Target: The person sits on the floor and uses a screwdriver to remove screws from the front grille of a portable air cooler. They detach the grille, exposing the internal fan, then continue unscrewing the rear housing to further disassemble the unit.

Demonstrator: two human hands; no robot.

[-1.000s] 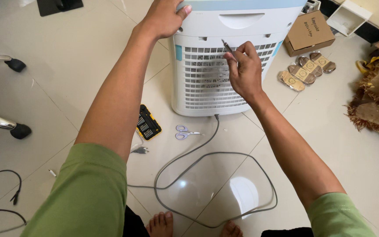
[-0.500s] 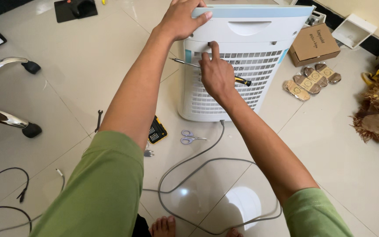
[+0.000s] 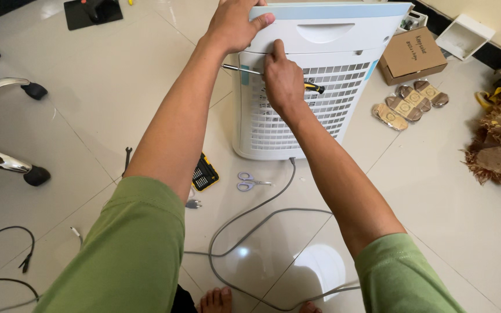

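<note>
White plastic cooler (image 3: 314,75) stands assembled, grille on. Left hand (image 3: 236,23) grips its top corner; right hand (image 3: 282,78), fingers curled around a screwdriver (image 3: 311,87), presses a fingertip under the top panel.

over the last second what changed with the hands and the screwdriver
The right hand turned the slim yellow-and-black-handled screwdriver from upright to crosswise in its grip and rose to the seam under the top panel of the white slatted air cooler, index finger pressed there. The left hand stayed gripping the cooler's top corner. Grey power cord, purple-handled scissors and bit case lie unmoved.
</note>
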